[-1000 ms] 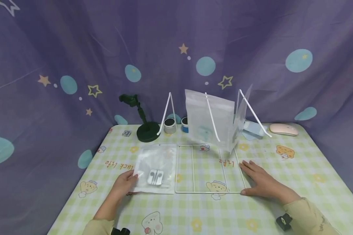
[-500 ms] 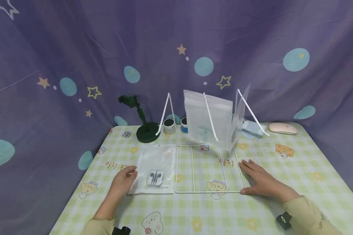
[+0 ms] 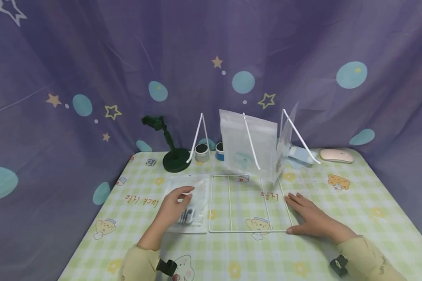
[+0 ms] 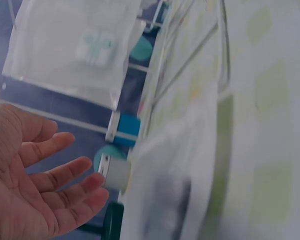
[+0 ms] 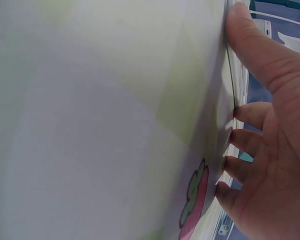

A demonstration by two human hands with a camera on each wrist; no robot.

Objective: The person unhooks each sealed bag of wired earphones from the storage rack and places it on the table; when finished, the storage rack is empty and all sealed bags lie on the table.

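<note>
Bag [image 3: 201, 203], clear, with earphones [image 3: 188, 216] inside, flat on the checked cloth [image 3: 278, 257] just left of the wire rack [image 3: 249, 231]. Left hand [image 3: 174, 203]: above the bag in the head view, which shows its back; the left wrist view adds the palm, fingers loosely bent, apart and holding nothing. Right hand [image 3: 309, 218]: at the rack's right edge, thumb and fingers spread; the right wrist view alone shows their undersides, tips down. Blue jar [image 4: 127, 126]: half hidden behind a hanging bag [image 3: 235, 136] in the head view, fuller in the left wrist view. Pink mouse [image 3: 336, 155]: head view only.
</note>
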